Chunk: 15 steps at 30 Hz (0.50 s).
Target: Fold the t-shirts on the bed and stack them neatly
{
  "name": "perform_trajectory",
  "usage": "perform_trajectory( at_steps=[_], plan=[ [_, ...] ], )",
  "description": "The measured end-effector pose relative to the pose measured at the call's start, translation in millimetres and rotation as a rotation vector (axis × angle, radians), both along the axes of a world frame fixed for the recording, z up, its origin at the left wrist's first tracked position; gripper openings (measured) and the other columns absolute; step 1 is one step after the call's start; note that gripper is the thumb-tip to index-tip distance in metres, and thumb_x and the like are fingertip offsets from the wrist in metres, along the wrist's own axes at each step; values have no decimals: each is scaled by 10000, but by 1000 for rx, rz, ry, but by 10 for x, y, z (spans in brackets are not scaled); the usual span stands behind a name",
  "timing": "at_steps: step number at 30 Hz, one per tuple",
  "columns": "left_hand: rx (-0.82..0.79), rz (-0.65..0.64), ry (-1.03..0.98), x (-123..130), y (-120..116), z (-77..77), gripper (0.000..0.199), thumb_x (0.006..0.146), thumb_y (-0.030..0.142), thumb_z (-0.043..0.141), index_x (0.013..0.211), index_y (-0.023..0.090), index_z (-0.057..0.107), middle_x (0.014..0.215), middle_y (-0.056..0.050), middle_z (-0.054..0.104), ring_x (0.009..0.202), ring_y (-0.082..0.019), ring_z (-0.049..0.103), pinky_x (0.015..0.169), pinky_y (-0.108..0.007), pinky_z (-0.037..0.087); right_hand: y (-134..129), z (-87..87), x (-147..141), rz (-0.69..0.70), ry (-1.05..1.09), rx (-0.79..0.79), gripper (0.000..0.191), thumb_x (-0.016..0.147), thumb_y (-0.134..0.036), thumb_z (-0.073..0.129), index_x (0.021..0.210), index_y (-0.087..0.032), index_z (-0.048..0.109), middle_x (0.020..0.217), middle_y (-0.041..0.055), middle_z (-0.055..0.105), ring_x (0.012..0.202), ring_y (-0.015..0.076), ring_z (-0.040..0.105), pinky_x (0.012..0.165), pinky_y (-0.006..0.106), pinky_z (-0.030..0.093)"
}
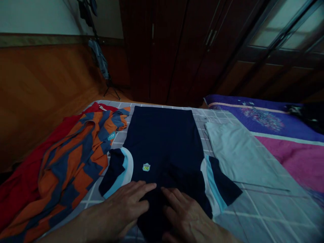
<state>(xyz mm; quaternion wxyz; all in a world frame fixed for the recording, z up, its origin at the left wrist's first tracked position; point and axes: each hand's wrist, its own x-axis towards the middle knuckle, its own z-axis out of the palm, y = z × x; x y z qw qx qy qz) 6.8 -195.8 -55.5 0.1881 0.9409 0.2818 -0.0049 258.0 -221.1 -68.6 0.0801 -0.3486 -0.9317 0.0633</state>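
Observation:
A dark navy T-shirt [164, 141] with white and light blue sleeve bands lies spread out, its hem toward the far side and its collar end toward me. A small badge [146, 167] is on its chest. My left hand [129, 204] rests on the upper part of the shirt, fingers stretched out and thumb apart. Across from it, my right hand [186, 214] touches the shirt with slightly bent, spread fingers. The fingertips of both hands nearly meet. The collar area between and below them is dark and hard to make out.
Orange and blue-grey patterned clothing [76, 158] and a red garment [22, 189] lie at the left. A folded pale garment [240, 152] is on the right of the checked sheet [253, 216]. Beyond are a purple and pink blanket [278, 135], a clothes stand [101, 57] and a dark wardrobe [172, 50].

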Motion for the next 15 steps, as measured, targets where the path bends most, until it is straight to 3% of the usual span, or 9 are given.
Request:
perform_trajectory(
  at_steps=[4, 6, 10, 13, 15],
  plan=[
    [9, -101, -65, 3, -31, 106, 479, 643, -38, 449, 1017, 210, 619, 1429, -31, 456, 1353, -277, 345, 1055, -474, 401, -202, -120, 124, -182, -81, 169, 315, 794, -275, 616, 1088, -164, 606, 1227, 133, 613, 973, 274, 611, 765, 366, 508],
    [9, -119, -143, 17, -21, 138, 436, 659, -32, 449, 953, 227, 640, 1385, -8, 508, 1333, -264, 382, 1053, -464, 406, -290, -166, 188, -228, -111, 167, 291, 771, -142, 581, 1061, -158, 604, 1032, 105, 687, 816, 237, 627, 661, 329, 489],
    [-34, -153, -199, 65, 71, 184, 466, 684, -46, 428, 974, 248, 645, 1352, 16, 543, 1334, -236, 386, 1058, -441, 408, -438, -131, 212, -83, 4, 23, 111, 820, -113, 550, 771, -207, 584, 665, -10, 628, 582, 149, 558, 485, 271, 368],
    [-32, -165, -183, 150, 163, 256, 507, 668, -62, 403, 1006, 240, 630, 1390, 16, 503, 1368, -240, 324, 1088, -469, 360, -466, 34, 208, 18, 146, -100, 105, 908, -207, 507, 857, -220, 599, 743, -11, 655, 664, 132, 587, 555, 254, 414],
    [-35, -188, -176, 256, 195, 316, 523, 679, -54, 407, 1065, 239, 603, 1344, -1, 546, 1309, -224, 416, 1100, -454, 344, -441, 138, 267, -33, 325, -112, 145, 938, -252, 462, 981, -229, 598, 873, 17, 682, 777, 134, 617, 656, 251, 466]
  ],
)
